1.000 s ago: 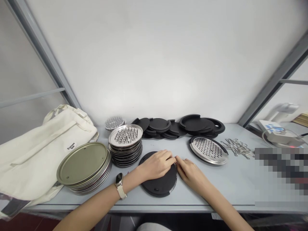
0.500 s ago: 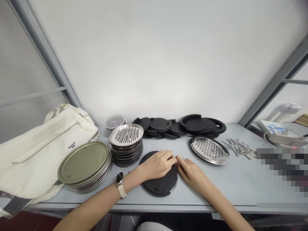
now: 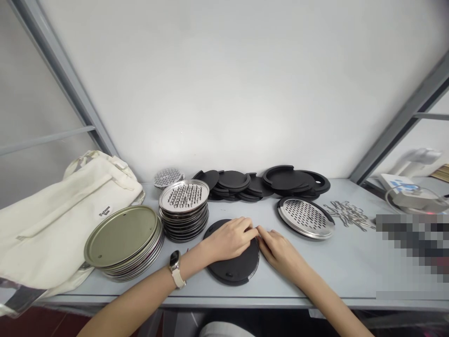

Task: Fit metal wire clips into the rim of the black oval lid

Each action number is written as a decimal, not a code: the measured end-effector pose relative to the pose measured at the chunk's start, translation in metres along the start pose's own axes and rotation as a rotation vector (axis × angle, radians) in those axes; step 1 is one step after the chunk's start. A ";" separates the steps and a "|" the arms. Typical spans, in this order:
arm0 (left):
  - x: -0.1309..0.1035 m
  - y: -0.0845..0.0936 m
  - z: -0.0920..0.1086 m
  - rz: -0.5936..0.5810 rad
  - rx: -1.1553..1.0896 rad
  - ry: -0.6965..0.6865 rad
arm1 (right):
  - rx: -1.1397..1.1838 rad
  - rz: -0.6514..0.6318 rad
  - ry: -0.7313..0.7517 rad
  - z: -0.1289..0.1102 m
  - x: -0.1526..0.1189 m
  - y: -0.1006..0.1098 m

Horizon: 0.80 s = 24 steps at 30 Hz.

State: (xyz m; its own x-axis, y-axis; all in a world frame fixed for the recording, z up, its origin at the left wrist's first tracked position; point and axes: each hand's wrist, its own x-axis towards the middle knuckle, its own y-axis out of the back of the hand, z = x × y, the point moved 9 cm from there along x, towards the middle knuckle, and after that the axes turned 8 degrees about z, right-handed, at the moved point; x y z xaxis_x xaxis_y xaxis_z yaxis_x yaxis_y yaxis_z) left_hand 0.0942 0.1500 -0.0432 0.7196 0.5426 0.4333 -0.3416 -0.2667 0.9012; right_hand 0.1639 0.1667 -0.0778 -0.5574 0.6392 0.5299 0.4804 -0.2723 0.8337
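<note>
A black round plate [image 3: 234, 271] with a thin shiny rim at its right lies on the table in front of me. My left hand [image 3: 234, 238] reaches across its top, fingers curled over the upper right edge. At that same edge, the bent fingers of my right hand [image 3: 277, 250] press against the rim and meet my left fingertips. Whatever small part lies under the fingertips is hidden. To the left rises a stack of round metal grater discs [image 3: 185, 196]; to the right a grater disc [image 3: 307, 217] sits partly in a black holder.
Several black round holders [image 3: 233, 180] lie along the wall. A stack of olive and silver round plates [image 3: 122, 236] stands left, beside a cream cloth bag [image 3: 70, 215]. Metal clips [image 3: 349, 215] are heaped at the right. Another small grater disc [image 3: 168, 178] is at the back.
</note>
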 end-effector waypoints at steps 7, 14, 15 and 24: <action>0.001 0.001 0.001 -0.001 -0.004 -0.004 | 0.004 -0.010 -0.010 0.001 -0.001 -0.001; 0.001 0.001 0.001 -0.004 0.005 -0.006 | -0.005 -0.008 0.001 0.000 -0.001 -0.001; 0.001 0.001 0.001 -0.003 0.003 -0.005 | -0.006 -0.009 0.003 0.000 -0.001 0.000; 0.000 0.000 0.000 0.032 -0.053 0.002 | 0.078 -0.061 -0.067 0.000 0.001 0.002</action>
State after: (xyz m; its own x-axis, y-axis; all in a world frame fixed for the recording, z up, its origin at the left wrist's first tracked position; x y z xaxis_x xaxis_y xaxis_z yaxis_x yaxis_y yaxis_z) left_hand 0.0937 0.1501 -0.0434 0.7065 0.5360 0.4621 -0.3961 -0.2416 0.8858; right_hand 0.1645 0.1670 -0.0754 -0.5423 0.6999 0.4648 0.4995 -0.1764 0.8482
